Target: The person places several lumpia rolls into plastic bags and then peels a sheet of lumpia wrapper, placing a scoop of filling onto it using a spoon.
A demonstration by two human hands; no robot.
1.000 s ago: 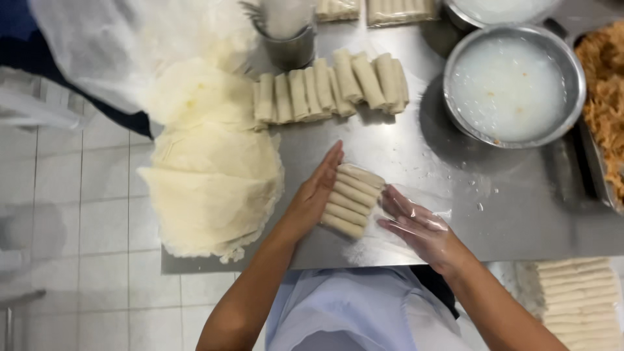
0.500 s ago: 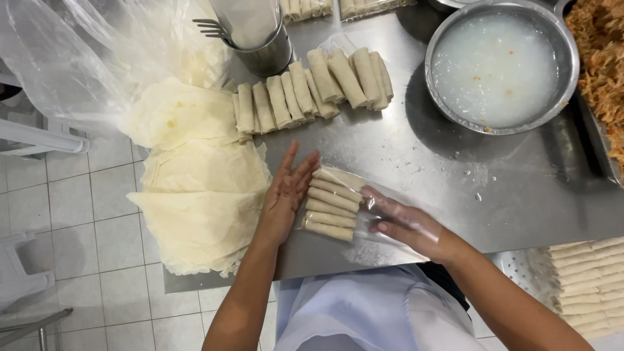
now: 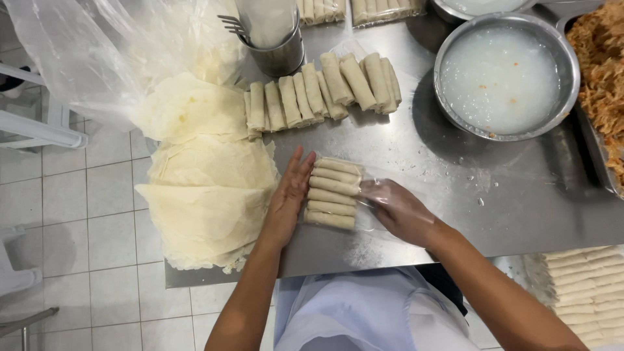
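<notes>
A small stack of several pale spring rolls (image 3: pixel 333 193) lies side by side on a steel table (image 3: pixel 455 201), inside a clear plastic bag (image 3: pixel 377 195). My left hand (image 3: pixel 289 195) is flat, its fingers together, pressed against the left ends of the rolls. My right hand (image 3: pixel 400 209) rests on the plastic at the right ends, fingers bent over the film. Both hands bracket the stack.
A pile of thin wrappers (image 3: pixel 205 182) lies left of my hands, over the table's edge. A row of loose spring rolls (image 3: pixel 322 91) sits behind. Farther back stand a metal cup with forks (image 3: pixel 276 39), a steel bowl of white paste (image 3: pixel 504 75) and a tray of shredded filling (image 3: pixel 601 78).
The view has shifted, so the table sits differently in frame. My hands have straightened the stack, now lying square between both palms, with the plastic drawn over the right ends.
</notes>
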